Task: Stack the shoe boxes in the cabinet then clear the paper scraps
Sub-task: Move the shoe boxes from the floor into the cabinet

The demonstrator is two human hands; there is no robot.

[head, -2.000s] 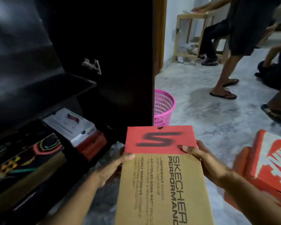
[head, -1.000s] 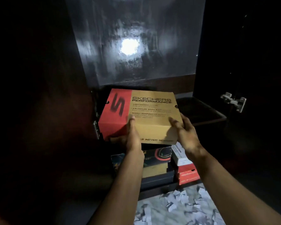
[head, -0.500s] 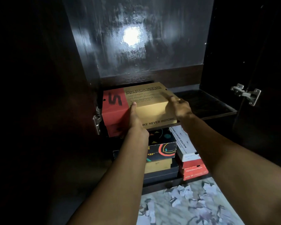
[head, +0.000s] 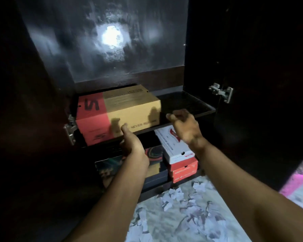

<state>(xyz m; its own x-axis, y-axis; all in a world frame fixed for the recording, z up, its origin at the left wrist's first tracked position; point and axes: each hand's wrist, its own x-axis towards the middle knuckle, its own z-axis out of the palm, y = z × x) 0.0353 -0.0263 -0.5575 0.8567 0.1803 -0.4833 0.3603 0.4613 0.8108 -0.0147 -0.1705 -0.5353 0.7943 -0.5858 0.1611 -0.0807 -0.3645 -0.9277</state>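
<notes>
A tan and red shoe box rests on the left of the dark cabinet's upper shelf. My left hand hovers just in front of its lower front edge, fingers apart, holding nothing. Off the box's right end, my right hand is open and blurred, clear of the box. Below the shelf a dark patterned box sits at the left and a white box lies on two red boxes. White paper scraps litter the floor before the cabinet.
An open cabinet door with a metal hinge stands at the right. A second hinge sits on the left side wall. A pink basket shows at the right edge. The shelf's right half is bare.
I carried the tan and red box into the cabinet and slid it onto the upper shelf. Both hands have now let go of it and drawn back a little.
</notes>
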